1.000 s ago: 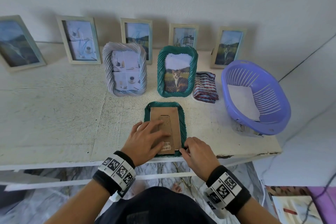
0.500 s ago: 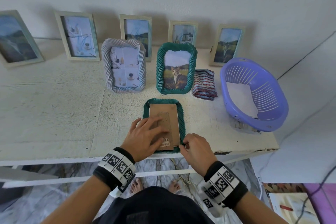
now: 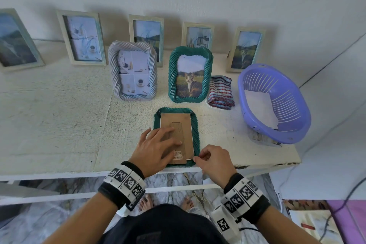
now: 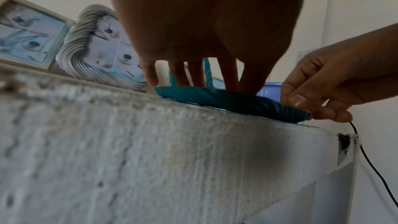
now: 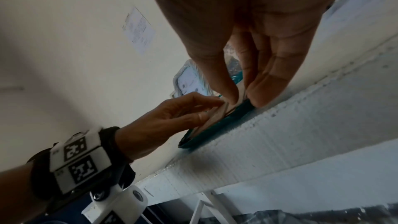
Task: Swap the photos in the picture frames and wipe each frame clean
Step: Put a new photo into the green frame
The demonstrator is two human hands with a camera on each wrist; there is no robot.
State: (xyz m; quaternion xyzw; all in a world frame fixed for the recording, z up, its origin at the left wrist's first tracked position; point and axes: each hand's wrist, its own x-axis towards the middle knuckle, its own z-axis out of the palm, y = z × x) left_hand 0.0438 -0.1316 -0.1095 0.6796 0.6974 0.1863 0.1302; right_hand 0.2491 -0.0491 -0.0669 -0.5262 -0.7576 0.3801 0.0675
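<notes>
A green twisted-rim frame [image 3: 196, 130] lies face down at the table's front edge, its brown backing board [image 3: 183, 122] facing up. My left hand [image 3: 156, 145] lies flat on the board with fingers spread and pressing down [image 4: 193, 81]. My right hand [image 3: 196, 158] pinches the board's near right corner between thumb and forefinger [image 5: 241, 100], and that corner is lifted a little off the frame [image 5: 215, 132]. A second green frame [image 3: 189, 74] with a cat photo stands upright behind. A grey-white twisted frame [image 3: 133, 71] stands to its left.
A folded striped cloth [image 3: 220, 93] lies right of the cat frame. A purple basket [image 3: 277, 105] holding a white sheet sits at the table's right end. Several pale frames [image 3: 83, 37] lean along the back wall. The table's front edge [image 3: 59, 166] is right under my wrists.
My right thumb and forefinger have closed on the backing board's near right corner. The left hand stays pressed on the board. The head view has shifted slightly.
</notes>
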